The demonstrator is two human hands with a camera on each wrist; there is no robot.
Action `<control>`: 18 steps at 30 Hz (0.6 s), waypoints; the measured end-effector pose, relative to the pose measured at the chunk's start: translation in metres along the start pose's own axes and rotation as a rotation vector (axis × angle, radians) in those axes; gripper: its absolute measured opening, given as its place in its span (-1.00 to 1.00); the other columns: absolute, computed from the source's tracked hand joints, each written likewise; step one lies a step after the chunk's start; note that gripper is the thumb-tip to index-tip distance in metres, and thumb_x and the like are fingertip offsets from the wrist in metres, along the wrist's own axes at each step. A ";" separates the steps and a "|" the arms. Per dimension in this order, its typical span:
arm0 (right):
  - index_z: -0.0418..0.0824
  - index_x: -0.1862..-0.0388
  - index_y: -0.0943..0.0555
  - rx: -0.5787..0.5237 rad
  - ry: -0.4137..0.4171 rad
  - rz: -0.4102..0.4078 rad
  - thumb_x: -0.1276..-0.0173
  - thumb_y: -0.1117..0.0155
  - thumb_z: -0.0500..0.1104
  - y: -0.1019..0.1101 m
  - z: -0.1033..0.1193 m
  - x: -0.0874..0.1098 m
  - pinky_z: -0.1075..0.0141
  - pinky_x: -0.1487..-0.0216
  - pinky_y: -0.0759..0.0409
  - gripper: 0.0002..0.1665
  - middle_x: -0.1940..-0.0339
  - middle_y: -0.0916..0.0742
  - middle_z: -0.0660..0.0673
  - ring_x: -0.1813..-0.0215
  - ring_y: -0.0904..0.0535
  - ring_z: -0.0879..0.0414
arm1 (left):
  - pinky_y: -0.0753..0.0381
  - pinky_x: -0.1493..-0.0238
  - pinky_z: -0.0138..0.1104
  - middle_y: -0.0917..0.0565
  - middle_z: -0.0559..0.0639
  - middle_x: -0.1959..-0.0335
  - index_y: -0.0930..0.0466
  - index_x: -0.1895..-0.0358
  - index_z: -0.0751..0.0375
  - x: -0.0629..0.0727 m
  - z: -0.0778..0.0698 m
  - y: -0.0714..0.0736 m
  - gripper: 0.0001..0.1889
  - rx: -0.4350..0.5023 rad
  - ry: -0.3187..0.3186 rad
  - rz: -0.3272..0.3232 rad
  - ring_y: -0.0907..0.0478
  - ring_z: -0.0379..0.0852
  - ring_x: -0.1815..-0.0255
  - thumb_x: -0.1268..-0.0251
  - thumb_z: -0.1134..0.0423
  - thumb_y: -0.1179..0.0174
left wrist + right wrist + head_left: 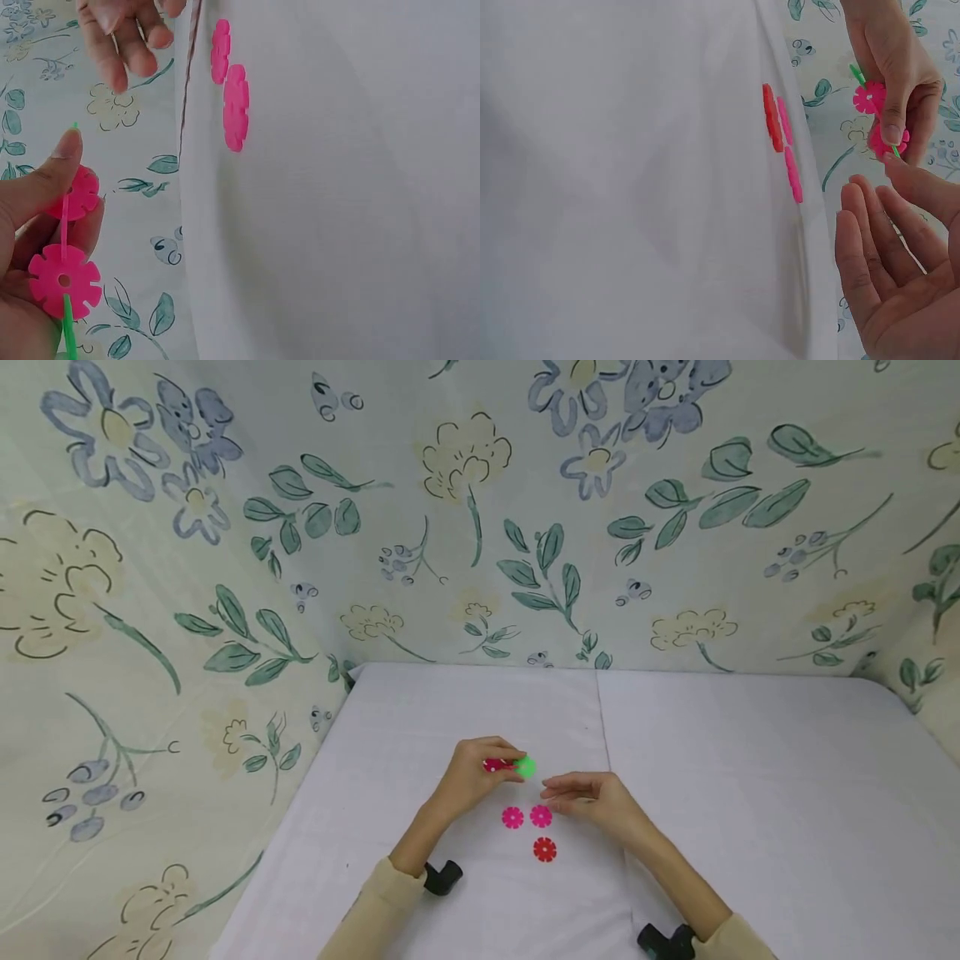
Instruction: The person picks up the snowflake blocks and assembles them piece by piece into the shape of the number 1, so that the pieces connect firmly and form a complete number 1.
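My left hand [468, 772] pinches a small chain of flat notched plastic discs between thumb and fingers. Two pink discs, the nearer one [51, 280] and one by the thumb [84, 196], are slotted together with another pink disc seen edge-on between them. A green disc [526, 767] faces up at the fingertips, and a second green piece [856, 73] sticks out at the chain's other end. Just to the right, my right hand [596, 797] hovers with its fingers extended and nothing in them, its thumb tip close to the chain's green end.
On the white-covered table [720, 777] below the hands lie two loose pink discs, left [512, 817] and right [541, 816], with a red disc [545, 849] nearer me. A floral cloth [450, 585] hangs behind the table.
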State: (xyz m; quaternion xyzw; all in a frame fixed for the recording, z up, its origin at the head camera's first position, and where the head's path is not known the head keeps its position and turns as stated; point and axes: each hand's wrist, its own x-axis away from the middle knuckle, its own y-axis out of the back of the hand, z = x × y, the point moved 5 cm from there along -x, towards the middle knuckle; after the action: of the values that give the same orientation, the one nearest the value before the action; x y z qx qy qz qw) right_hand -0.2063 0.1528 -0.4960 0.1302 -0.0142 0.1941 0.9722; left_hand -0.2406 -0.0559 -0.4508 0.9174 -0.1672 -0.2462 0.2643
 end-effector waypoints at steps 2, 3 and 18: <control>-0.32 -0.20 -0.69 0.039 0.006 0.067 -0.41 -0.43 -0.16 -0.002 -0.003 0.003 0.48 -0.01 -0.71 -0.57 -0.05 -0.82 -0.26 -0.03 -0.80 0.01 | -0.77 0.03 -0.32 -0.83 0.01 0.16 -0.83 0.04 0.25 0.001 0.003 0.002 -0.66 0.011 0.018 -0.007 -0.75 -0.13 0.13 -0.05 0.41 -0.56; -0.31 -0.18 -0.70 0.046 0.008 0.097 -0.40 -0.44 -0.17 -0.004 -0.005 0.004 0.48 0.00 -0.71 -0.58 -0.05 -0.83 -0.26 -0.02 -0.80 0.00 | -0.77 0.05 -0.33 -0.84 0.00 0.16 -0.83 0.04 0.23 0.002 0.005 0.003 -0.66 0.017 0.026 -0.010 -0.75 -0.14 0.13 -0.04 0.40 -0.56; -0.21 -0.04 -0.78 0.141 0.132 0.304 -0.19 -0.60 -0.25 -0.020 -0.012 0.009 0.40 0.20 -0.68 -0.60 0.01 -0.83 -0.18 0.11 -0.67 0.03 | -0.71 0.16 -0.43 -0.84 -0.09 0.17 -0.85 0.06 0.14 0.008 0.020 0.009 -0.67 0.115 0.119 -0.002 -0.72 -0.17 0.13 -0.04 0.33 -0.59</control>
State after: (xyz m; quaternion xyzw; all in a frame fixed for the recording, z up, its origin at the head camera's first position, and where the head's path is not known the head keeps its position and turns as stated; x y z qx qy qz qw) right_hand -0.1905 0.1414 -0.5113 0.1815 0.0437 0.3476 0.9189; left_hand -0.2461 -0.0748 -0.4639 0.9443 -0.1641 -0.1816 0.2201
